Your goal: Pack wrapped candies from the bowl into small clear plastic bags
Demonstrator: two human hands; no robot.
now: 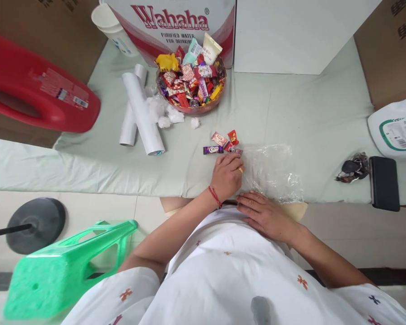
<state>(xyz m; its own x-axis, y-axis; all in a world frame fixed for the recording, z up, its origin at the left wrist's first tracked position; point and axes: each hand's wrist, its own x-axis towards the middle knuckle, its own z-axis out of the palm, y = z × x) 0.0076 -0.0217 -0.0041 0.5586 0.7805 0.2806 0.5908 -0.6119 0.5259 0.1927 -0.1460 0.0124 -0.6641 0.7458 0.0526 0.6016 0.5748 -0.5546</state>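
Note:
My left hand (228, 174), with a red string bracelet and a ring, rests at the table's front edge. Its fingers are loosely bent, and the fingertips reach a dark red wrapped candy (236, 150). Beside that lie a purple Choco candy (213, 150), a red-and-white candy (219, 138) and a small red candy (233, 136). A clear plastic bag (272, 169) is spread flat to the right of these fingers. My right hand (265, 214) lies open, palm down, against the white shirt just below the bag, holding nothing.
A glass bowl (203, 108) heaped with wrapped candies stands before a Wahaha box (176, 22). Left of it are white paper rolls (144, 115), crumpled plastic (157, 108) and a red jug (54, 90). Keys (353, 167) and a phone (385, 183) lie right; a green stool (43, 280) is below.

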